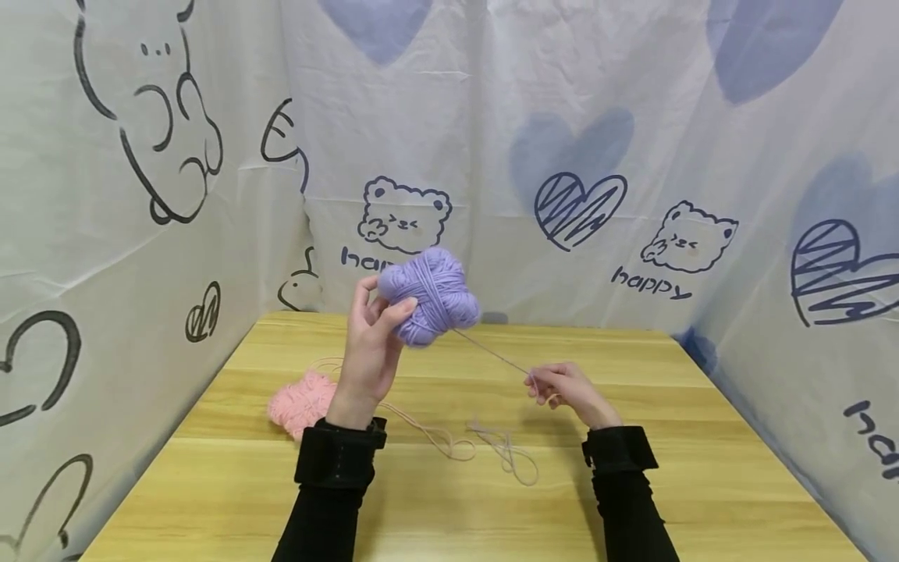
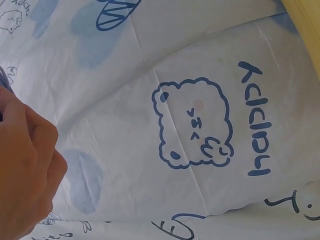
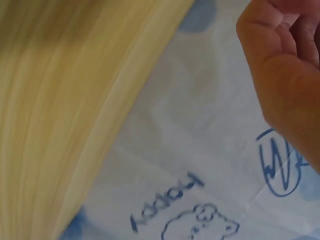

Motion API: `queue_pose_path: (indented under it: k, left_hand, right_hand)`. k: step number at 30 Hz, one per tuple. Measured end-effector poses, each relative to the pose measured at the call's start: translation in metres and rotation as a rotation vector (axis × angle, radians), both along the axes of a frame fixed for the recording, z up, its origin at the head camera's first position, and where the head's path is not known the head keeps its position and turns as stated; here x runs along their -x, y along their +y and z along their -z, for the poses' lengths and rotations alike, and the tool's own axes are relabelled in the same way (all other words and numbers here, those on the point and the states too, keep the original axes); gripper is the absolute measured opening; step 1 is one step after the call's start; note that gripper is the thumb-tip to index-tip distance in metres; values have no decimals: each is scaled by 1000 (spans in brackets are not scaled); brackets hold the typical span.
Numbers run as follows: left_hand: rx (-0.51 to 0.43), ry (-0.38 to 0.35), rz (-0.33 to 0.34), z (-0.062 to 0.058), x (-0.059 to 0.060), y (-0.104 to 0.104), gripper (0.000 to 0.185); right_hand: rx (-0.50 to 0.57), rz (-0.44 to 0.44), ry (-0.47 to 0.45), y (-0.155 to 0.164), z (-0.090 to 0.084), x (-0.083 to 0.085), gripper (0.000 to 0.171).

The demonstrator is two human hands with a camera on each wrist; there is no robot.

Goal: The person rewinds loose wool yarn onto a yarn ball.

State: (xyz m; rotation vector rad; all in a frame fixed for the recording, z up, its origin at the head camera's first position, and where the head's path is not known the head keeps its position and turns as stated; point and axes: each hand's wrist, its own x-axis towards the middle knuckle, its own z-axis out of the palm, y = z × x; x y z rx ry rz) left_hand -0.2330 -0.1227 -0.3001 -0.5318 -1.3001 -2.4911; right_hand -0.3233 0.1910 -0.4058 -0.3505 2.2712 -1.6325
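My left hand (image 1: 372, 343) grips a lavender ball of yarn (image 1: 431, 300) above the table, thumb across its near side. From the ball's lower right, a taut strand of lavender yarn (image 1: 492, 353) runs down to my right hand (image 1: 565, 390), which pinches it between thumb and fingers. In the left wrist view only the back of the left hand (image 2: 25, 165) shows, with a sliver of yarn at the edge. The right wrist view catches part of the right hand (image 3: 287, 60) with curled fingers; the strand is out of sight there.
A pink ball of yarn (image 1: 300, 403) lies on the wooden table (image 1: 492, 515) at the left, partly behind the left wrist. Its loose pink strand (image 1: 428, 433) trails toward the middle, near a looped pale strand (image 1: 507, 451). White printed curtains (image 1: 492, 156) enclose the table.
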Motion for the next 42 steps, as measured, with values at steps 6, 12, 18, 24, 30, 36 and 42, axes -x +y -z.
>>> queue_pose_path:
  k: [6,12,18,24,30,36,42]
  left_hand:
    - [-76,23,-49,-4,0,-5,37]
    - [-41,9,-70,-3,-1,-6,40]
    - [117,-1,-68,1,-3,9,47]
    - [123,-3,-136,2,-1,13,51]
    - [-9,-6,-211,-1,-1,2,47]
    - [-112,16,-290,-2,0,-10,45]
    - [-121,19,-309,-3,0,-15,45]
  right_hand:
    - [-83,191,4,22,2,6,32]
    - [94,64,174,31,2,10,36]
    - [149,-300,279,-55,-55,-53,49]
    - [362,-533,126,-99,-67,-82,28]
    - [439,-489,155,-46,-56,-54,24]
    - [81,-262,156,8,-31,-21,24]
    - [13,-222,169,36,-24,-12,32]
